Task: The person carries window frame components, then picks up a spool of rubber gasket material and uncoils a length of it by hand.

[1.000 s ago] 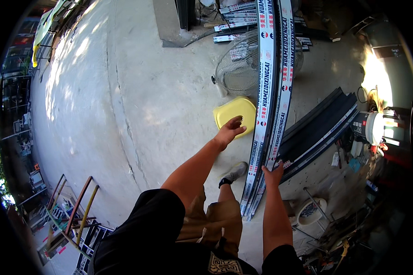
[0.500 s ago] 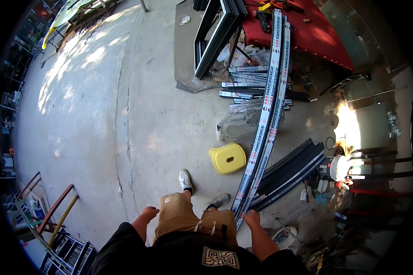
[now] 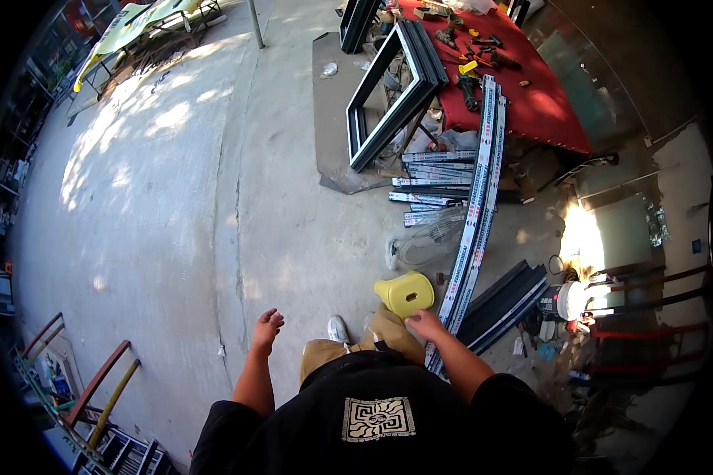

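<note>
My left hand [image 3: 268, 328] hangs over the bare concrete, its fingers loosely curled and apart, holding nothing. My right hand [image 3: 425, 324] is in front of my thigh, fingers stretched forward with nothing seen in them. It is nearest to a yellow plastic stool [image 3: 421, 286] with a slot in its seat; I cannot tell whether they touch. Just right of the stool, long window profiles [image 3: 469, 241] wrapped in white printed film run from beside my right forearm up to a red-covered table [image 3: 543, 99].
Tools such as a black power drill [image 3: 468, 93] lie on the red table. A dark window frame [image 3: 360, 127] leans beside it. Cut profiles [image 3: 432, 180], a fan [image 3: 432, 244], black profiles [image 3: 503, 309] and a white bucket [image 3: 568, 302] stand or lie on the floor. Chair-like frames [image 3: 99, 380] are at lower left.
I have moved forward, so the stool and profiles are closer to my body. Both hands have risen and reached forward; my right hand has come up beside the stool.
</note>
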Tool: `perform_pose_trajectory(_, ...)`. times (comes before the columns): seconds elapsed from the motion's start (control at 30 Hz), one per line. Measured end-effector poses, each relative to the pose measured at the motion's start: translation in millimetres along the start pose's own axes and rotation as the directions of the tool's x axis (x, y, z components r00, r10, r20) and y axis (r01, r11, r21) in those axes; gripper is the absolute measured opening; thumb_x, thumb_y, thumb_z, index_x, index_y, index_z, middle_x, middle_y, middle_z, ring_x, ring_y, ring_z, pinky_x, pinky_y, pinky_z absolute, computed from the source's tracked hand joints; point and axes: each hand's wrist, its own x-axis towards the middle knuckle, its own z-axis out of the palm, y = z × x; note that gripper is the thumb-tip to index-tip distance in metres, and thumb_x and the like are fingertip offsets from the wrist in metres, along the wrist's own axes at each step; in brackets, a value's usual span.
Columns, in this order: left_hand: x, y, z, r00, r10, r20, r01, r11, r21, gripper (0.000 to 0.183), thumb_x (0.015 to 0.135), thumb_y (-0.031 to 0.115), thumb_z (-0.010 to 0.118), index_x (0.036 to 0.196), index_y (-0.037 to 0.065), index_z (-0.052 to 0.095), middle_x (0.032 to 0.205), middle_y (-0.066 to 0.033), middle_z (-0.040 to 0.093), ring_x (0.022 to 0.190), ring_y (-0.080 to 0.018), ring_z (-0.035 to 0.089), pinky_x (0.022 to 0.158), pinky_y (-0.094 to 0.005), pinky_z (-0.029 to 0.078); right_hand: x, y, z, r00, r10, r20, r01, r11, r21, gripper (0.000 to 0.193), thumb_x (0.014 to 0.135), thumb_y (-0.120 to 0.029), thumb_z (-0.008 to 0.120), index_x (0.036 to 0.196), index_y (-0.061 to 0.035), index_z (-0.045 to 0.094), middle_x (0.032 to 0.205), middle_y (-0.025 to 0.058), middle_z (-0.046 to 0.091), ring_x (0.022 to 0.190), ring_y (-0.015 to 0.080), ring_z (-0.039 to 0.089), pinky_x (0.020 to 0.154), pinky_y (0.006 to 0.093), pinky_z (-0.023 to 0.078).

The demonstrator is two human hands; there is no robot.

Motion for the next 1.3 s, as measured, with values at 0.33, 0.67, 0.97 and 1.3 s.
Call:
perform_pose_trajectory(0.33,-28,-65,-79,0.962,-0.259,-0.09,0.272,0.871,0.409,0.037,0.105,0.032,0.059,0.135,0.011,0.063,0.12,-0.009,0.073,0.105,-0.0262,0.073,0.087,-0.0462,0.053,121,-14,-41,0.966,-0.046,0.253,0.096,0.977,-0.19,0.06,0.092,-0.055,0.069,0.122,-0.0039,0.077,0.125,0.0234,0.074,0.118,0.038,0.071,0.101,0.0459,0.055)
perform_pose_trajectory(0.67,52,61,-22,0.928,-0.337,-0.157,0.304,0.932,-0.199,0.052,0.107,0.035,0.059,0.151,0.009,0.052,0.134,-0.013,0.069,0.12,-0.028,0.069,0.101,-0.046,0.052,263,-176,-159,0.946,-0.09,0.312,0.182,0.942,-0.28,0.052,0.093,-0.052,0.068,0.11,-0.0049,0.081,0.115,0.0187,0.077,0.109,0.036,0.073,0.094,0.0451,0.057)
perform_pose_trajectory(0.97,194,194,-50,0.962,-0.266,-0.061,0.266,0.964,-0.002,0.053,0.104,0.035,0.065,0.149,0.007,0.057,0.123,-0.0094,0.072,0.11,-0.0236,0.071,0.092,-0.0409,0.053,352,-284,-183,0.99,-0.139,0.016,0.139,0.99,0.025,0.051,0.092,-0.046,0.076,0.122,-0.0042,0.075,0.117,0.0165,0.078,0.108,0.0333,0.074,0.095,0.0405,0.057)
perform_pose_trajectory(1.3,375,372,-169,0.98,-0.117,-0.162,0.122,0.992,0.021,0.047,0.101,0.029,0.067,0.138,0.001,0.063,0.111,-0.0099,0.075,0.088,-0.0197,0.072,0.065,-0.0314,0.05,357,-295,-150,0.933,0.2,0.299,-0.132,0.964,-0.232,0.052,0.1,-0.051,0.065,0.111,-0.0022,0.079,0.104,0.0171,0.077,0.099,0.0335,0.073,0.087,0.0447,0.056)
